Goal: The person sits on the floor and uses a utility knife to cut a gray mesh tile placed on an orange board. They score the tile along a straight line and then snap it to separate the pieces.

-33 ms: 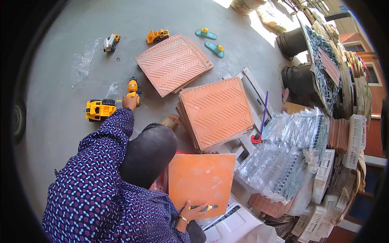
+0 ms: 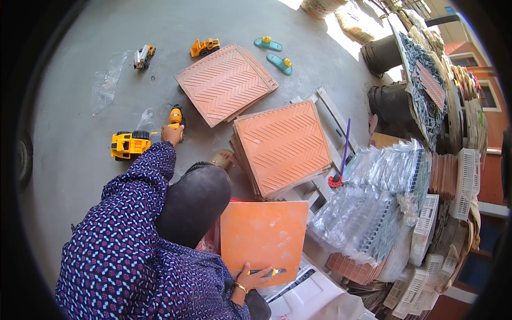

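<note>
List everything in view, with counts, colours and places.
Small toy vehicle: one, yellow, at the left hand
Hand tool: one, yellow and black, in the right hand
Smooth panel: one, orange, beneath the right hand
Other toy vehicles: three, yellow, one partly white, floor
Ridged panel stacks: two, terracotta, centre
Slippers: two, teal, upper centre
Containers: two, black, upper right
Stick: one, purple, right of centre
Wrapped stacks: count unclear, grey-green, right
Crates: several, white, far right
Plastic scraps: two, clear, floor
Wheel: one, black, left edge
Left hand: one, purple sleeve, left of centre
Right hand: one, purple sleeve, lower centre
</note>
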A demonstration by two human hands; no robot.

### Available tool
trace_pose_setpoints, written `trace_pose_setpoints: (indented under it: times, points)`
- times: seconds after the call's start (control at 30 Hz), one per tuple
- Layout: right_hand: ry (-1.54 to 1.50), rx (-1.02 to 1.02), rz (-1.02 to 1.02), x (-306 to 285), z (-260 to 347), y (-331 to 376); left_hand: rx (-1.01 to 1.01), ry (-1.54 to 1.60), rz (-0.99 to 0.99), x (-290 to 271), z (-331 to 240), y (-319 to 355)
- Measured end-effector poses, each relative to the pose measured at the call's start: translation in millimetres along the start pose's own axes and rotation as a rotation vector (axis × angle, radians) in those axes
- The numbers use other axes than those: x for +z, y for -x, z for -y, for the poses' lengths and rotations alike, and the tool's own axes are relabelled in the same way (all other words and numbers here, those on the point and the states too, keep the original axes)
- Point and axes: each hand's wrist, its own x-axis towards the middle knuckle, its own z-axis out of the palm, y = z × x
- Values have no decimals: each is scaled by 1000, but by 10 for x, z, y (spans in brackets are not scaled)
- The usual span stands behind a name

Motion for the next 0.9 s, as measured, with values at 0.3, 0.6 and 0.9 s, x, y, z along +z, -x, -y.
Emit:
trace_pose_setpoints:
  times: [0.3,0.6,0.9]
  points:
    - [-57,1,1,28,-3,20,-219,456,1377,719,-799,906]
    - [-72,-36,-4,-9,-5,25,-378,280,1275,708,-1395,1421]
    - [-66,-59,-10,5,-26,27,-420,589,1323,631,-1334,1463]
